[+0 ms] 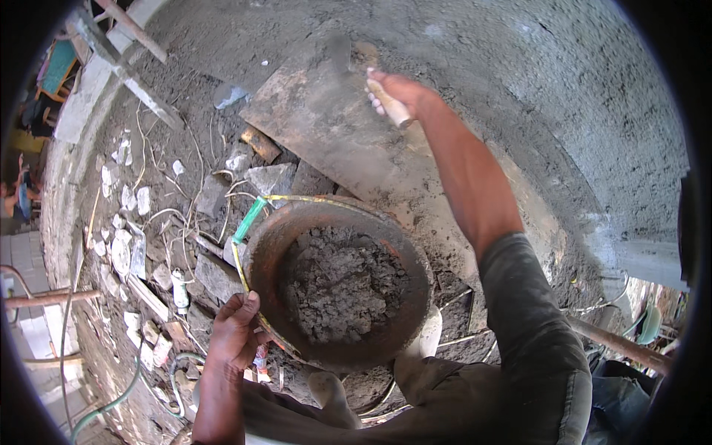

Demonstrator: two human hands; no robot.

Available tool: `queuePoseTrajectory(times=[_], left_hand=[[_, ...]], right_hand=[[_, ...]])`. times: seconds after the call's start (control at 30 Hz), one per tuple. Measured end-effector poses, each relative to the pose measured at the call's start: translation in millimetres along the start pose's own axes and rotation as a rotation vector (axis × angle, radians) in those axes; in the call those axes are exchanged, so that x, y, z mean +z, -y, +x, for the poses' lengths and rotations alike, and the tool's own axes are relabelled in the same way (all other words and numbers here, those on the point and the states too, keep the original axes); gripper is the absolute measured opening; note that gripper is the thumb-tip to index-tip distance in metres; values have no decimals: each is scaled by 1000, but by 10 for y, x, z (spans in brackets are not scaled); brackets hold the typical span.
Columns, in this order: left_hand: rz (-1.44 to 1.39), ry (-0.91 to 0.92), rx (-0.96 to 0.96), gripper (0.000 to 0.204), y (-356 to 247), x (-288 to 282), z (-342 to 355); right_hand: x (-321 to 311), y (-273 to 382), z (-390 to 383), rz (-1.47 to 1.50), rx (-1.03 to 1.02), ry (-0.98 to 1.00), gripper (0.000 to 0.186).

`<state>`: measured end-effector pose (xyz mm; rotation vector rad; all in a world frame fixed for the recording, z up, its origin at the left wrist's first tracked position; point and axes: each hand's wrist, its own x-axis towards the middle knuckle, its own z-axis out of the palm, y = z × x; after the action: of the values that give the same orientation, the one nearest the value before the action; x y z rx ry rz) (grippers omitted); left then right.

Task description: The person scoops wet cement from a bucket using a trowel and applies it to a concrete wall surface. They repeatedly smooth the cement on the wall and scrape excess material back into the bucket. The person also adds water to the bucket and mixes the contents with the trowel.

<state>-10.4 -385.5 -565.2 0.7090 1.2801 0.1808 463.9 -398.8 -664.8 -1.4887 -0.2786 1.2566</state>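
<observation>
In the head view, the left hand grips the near-left rim of a bucket of grey mortar, which sits just right of that hand and well nearer the body than the right hand, wrapped around a trowel above a dirty board.

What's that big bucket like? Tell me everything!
The bucket is round and open-topped, dirty brown with orange-red patches; its material is unclear. Its thin yellow handle, with a green grip, lies toward the far left. Lumpy grey mix lies inside. The left hand holds its near left rim; a dirty board lies beyond.
</observation>
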Motion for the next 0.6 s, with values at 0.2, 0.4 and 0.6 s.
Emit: queuePoseTrajectory(times=[0.2,0.4,0.6], left_hand=[[55,60,-8,20,20,-148,50],[19,-22,-6,15,60,-160,35],[-26,9,6,13,49,-93,8]], right_hand=[[-676,-382,-258,-163,28,-86,38],[-563,-776,-1655,-1411,-428,86,37],[-482,-864,-1608,-1650,-224,-187,31]])
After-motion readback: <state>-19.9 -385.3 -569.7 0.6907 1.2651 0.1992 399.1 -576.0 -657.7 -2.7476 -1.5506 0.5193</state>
